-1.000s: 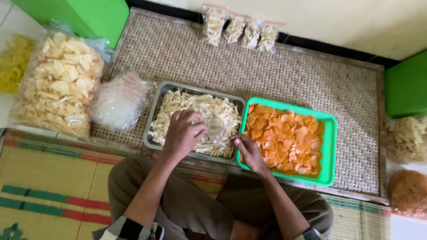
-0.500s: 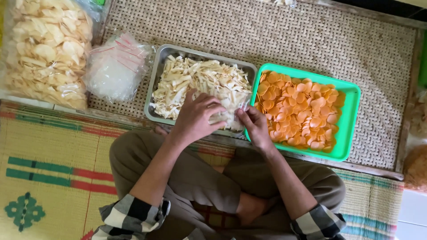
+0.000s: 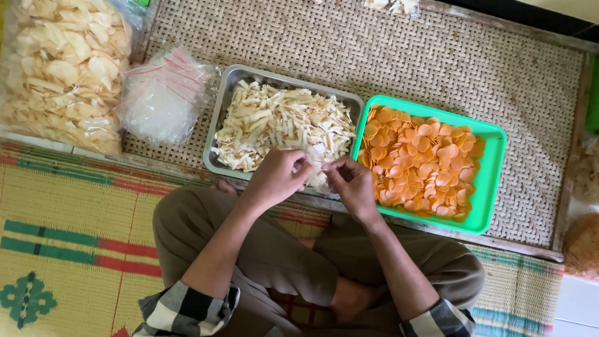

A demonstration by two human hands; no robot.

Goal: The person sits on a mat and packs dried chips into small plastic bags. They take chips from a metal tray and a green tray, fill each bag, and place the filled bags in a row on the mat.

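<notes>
Below, cross-legged on a striped floor mat (image 3: pixel 68 249), facing a woven tray (image 3: pixel 437 68). At upper left, a big bag of pale chips (image 3: pixel 59 68); beside it a stack of empty plastic bags (image 3: pixel 163 97). Centre, a metal tray (image 3: pixel 226 106) of pale strips; right, a green tray (image 3: pixel 490 181) of orange chips. Left hand (image 3: pixel 279 178) and right hand (image 3: pixel 350 183) pinched on a small clear bag (image 3: pixel 318 181), at the metal tray's near edge, handy for filling.
</notes>
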